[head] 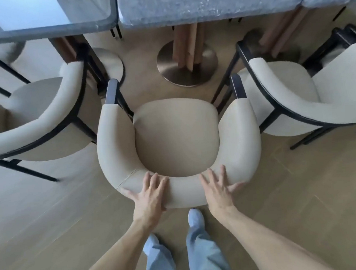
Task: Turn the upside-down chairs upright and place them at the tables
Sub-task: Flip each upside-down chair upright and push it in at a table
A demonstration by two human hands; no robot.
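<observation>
- The chair [177, 135] stands upright at the middle of the view, its cream seat facing up and its open front toward 12 o'clock, where the table [210, 4] edge runs.
- The left hand [149, 194] lies flat on the curved backrest at about 7 o'clock of the seat, fingers spread and straight, thumb out along the outer side.
- The right hand [217, 190] lies the same way at about 5 o'clock, fingers spread over the top of the backrest; neither hand curls round it.
- The table's round metal base [208, 67] sits at 12 o'clock, beyond the seat front.
- A second chair [45, 121] stands upright at 9 o'clock, a third [309, 96] at 3 o'clock, both close beside the arms.
- The person's feet stand on the wood floor [302, 179] at 6 o'clock, behind the backrest.
</observation>
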